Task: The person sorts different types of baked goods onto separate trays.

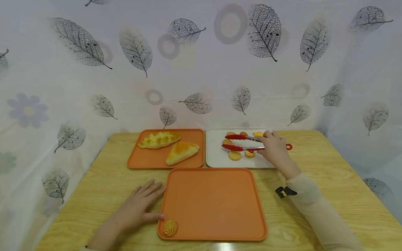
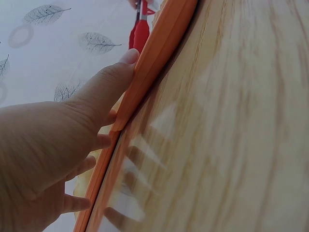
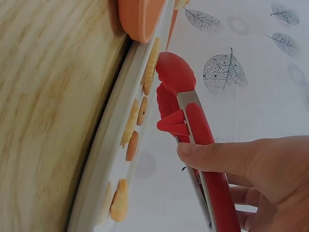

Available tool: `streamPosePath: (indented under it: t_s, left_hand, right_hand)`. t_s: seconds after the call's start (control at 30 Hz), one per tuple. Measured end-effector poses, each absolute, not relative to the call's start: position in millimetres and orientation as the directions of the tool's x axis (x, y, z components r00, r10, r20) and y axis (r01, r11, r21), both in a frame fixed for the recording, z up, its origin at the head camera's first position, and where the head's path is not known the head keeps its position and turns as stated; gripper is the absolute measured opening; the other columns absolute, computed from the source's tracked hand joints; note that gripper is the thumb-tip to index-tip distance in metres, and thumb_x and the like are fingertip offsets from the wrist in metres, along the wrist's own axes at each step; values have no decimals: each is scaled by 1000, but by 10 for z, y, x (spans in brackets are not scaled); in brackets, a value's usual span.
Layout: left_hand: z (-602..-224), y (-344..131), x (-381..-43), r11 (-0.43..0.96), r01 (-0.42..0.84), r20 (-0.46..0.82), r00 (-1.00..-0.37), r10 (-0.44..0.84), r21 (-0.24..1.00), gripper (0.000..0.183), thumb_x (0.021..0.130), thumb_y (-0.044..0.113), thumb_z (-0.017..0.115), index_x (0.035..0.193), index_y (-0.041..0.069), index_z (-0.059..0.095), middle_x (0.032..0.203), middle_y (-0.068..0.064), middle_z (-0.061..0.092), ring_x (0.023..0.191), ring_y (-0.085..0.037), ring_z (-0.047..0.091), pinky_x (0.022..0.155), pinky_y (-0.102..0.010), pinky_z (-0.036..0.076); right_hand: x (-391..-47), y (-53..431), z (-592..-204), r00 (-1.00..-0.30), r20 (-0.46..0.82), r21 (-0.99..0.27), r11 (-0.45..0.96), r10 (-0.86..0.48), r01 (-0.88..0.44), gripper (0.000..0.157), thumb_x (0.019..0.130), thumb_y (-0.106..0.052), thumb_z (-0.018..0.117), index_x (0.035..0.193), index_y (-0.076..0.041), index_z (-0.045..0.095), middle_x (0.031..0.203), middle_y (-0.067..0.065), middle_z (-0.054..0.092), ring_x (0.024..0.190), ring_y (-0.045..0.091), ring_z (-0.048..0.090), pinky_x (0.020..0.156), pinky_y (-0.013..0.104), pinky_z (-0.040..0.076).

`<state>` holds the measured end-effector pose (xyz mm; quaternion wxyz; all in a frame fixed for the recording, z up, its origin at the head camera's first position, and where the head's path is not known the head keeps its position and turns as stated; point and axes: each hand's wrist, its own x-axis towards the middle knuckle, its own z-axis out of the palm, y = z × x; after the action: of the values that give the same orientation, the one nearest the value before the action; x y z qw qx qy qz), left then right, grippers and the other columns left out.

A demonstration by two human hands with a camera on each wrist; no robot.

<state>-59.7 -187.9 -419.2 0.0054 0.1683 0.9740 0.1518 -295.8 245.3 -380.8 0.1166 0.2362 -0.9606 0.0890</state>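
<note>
My right hand (image 1: pixel 277 150) grips red-tipped metal tongs (image 1: pixel 236 148) over the white tray (image 1: pixel 215 161) at the back right. The tongs' two arms are spread apart, their red tips low among several small biscuits (image 1: pixel 234 155). In the right wrist view, thumb and fingers hold the tongs' red grip. My left hand (image 1: pixel 136 205), fingers extended, lies beside the left edge of the front orange tray (image 1: pixel 213 205); its thumb touches the rim. A swirl cookie (image 1: pixel 170 228) sits in that tray's near left corner.
At the back left, another orange tray (image 1: pixel 147 161) holds a braided bread (image 1: pixel 159 139) and a triangular bread (image 1: pixel 183 152). The trays stand close together on a wooden table (image 1: pixel 103 181). A leaf-patterned cloth (image 1: pixel 201 69) hangs behind.
</note>
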Motion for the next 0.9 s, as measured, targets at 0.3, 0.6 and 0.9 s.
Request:
streamPosePath:
  t_s: [0.3, 0.6, 0.9]
  left_hand:
    - [-4186, -1879, -591, 896, 325, 39, -944, 329, 303, 84, 82, 67, 59, 149, 19, 43, 154, -9, 42, 147, -38, 28, 110, -66, 30]
    - [-4198, -1897, -607, 900, 325, 24, -943, 333, 291, 84, 82, 69, 57, 149, 19, 42, 155, -8, 40, 147, -38, 27, 110, -67, 30]
    - [-4218, -1906, -596, 899, 328, 30, -942, 333, 290, 85, 82, 71, 55, 149, 20, 42, 155, -9, 41, 147, -38, 27, 112, -65, 29]
  right_hand:
    - [-2950, 2343, -3654, -891, 180, -55, 900, -416, -432, 43, 78, -20, 82, 116, -4, 69, 102, 15, 55, 97, 36, 45, 73, 53, 41]
    - [-3012, 2181, -3449, -936, -10, -67, 934, -353, -352, 32, 85, -20, 76, 111, -3, 71, 103, 16, 54, 101, 37, 44, 83, 60, 41]
    - [-2983, 2159, -3477, -920, 39, -17, 921, -389, -390, 38, 83, -21, 78, 115, -3, 70, 104, 16, 56, 103, 38, 47, 84, 63, 43]
